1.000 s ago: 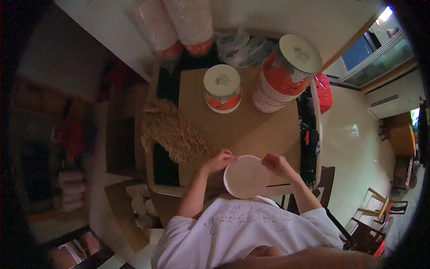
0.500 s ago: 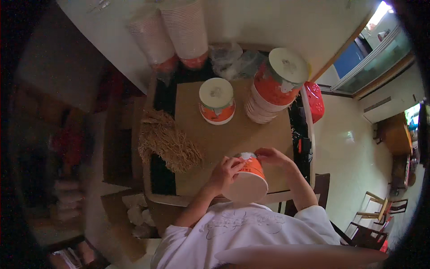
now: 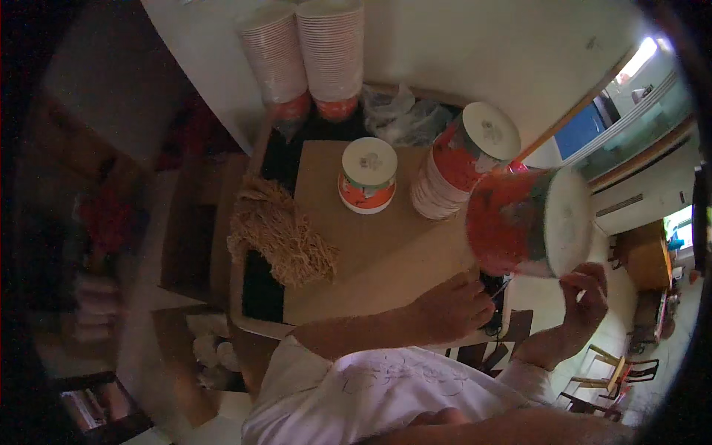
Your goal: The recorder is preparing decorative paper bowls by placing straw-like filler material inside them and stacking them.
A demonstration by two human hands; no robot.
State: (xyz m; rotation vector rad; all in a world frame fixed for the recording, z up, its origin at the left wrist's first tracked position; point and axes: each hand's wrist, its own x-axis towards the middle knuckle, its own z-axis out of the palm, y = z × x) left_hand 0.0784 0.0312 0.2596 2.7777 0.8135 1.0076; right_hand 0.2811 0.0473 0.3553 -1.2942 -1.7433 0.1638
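Observation:
An orange paper tub (image 3: 504, 222) with a grey-green band hangs tilted above the table's right edge, its pale round end turned to the right. My right hand (image 3: 584, 302) grips it at the lower edge of that end, fingers pinched on the edge. My left hand (image 3: 458, 305) is below and left of the tub, apart from it, with its fingers curled in. A thin dark line shows by its fingertips; what they hold is unclear. A similar small tub (image 3: 368, 185) stands upside down on the cardboard sheet (image 3: 400, 248). Behind the raised tub is a tall stack of such tubs (image 3: 456, 167).
A bundle of tan strings (image 3: 278, 233) lies on the left of the table. Two tall wrapped stacks of white tubs (image 3: 331, 55) and crumpled clear plastic (image 3: 404, 115) are at the back. An open carton (image 3: 196, 356) is on the floor at left; wooden chairs (image 3: 601, 371) are at right.
The tub has gone from in front of my chest up and to the right, turning its pale end rightward. My left hand has let go of it and moved right. The view has shifted slightly.

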